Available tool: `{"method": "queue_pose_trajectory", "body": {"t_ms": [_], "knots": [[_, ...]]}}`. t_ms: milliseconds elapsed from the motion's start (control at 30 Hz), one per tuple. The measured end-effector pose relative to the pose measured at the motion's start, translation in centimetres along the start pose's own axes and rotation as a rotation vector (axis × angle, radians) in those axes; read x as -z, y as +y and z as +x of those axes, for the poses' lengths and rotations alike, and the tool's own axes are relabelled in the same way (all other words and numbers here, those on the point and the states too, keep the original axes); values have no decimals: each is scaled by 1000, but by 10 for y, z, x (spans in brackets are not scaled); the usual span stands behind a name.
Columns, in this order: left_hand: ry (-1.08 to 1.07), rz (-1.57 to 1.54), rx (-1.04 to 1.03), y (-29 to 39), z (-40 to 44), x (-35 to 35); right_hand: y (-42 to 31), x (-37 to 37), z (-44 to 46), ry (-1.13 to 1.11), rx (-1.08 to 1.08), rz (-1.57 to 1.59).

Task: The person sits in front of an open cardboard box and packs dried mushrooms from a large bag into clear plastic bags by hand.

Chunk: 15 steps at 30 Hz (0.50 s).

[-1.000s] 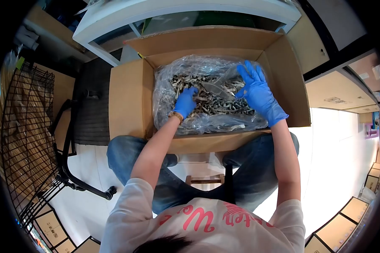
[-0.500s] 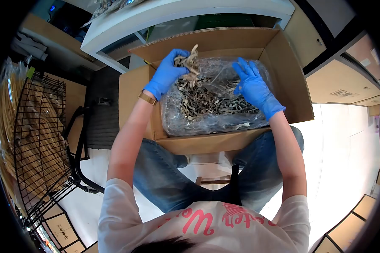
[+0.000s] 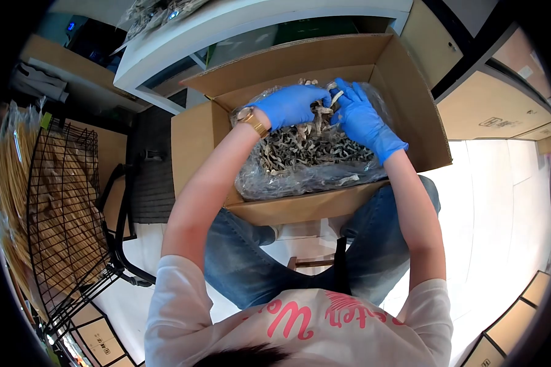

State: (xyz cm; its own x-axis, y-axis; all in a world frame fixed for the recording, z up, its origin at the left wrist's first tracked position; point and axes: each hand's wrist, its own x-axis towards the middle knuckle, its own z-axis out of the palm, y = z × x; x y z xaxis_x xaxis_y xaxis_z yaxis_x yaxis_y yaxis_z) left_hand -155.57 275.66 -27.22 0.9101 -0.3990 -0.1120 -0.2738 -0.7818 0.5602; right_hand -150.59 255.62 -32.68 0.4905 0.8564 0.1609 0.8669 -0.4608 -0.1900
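My left hand (image 3: 294, 106), in a blue glove, is closed around a clump of dried strips (image 3: 318, 125), pale brown and curled like dried mushrooms. Facing it from the right, my right hand (image 3: 361, 117), also gloved in blue, has thumb and forefinger at a pale dried strip (image 3: 337, 98) beside the clump; its other fingers are extended. Both hands are over a heap of darker dried strips (image 3: 306, 154). The heap lies in a clear plastic bag (image 3: 257, 188) inside an open cardboard box (image 3: 410, 92). My left fingertips are partly hidden by the strips.
A white table (image 3: 239, 29) stands behind the box. On the left is a black wire basket (image 3: 64, 202) with long tan stalks (image 3: 9, 177) in plastic. Cardboard cartons (image 3: 499, 113) stand at right. My knees flank the box's near side.
My left hand has moved right and slightly down with its clump, close to my right hand. My right hand has shifted slightly left and up, and its fingers have come to the strips.
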Motion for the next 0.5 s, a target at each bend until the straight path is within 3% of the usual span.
{"method": "queue_pose_trajectory", "body": {"t_ms": [67,200,267,467,500], "knots": [[-126,137,61,-1,9,-2,3,-2,3,-24,68,-11],[-156,370,97,2,27,-11,-4,0,7,-48,64,39],[-350,244,174,9,36,-11,-8,7,6,-60,49,-46],[-144,-23,22,0,32,0,20,27,-18,142,0,8],[-188,-75,18,-5,34,-2,24,28,-21,56,-68,-63]]}}
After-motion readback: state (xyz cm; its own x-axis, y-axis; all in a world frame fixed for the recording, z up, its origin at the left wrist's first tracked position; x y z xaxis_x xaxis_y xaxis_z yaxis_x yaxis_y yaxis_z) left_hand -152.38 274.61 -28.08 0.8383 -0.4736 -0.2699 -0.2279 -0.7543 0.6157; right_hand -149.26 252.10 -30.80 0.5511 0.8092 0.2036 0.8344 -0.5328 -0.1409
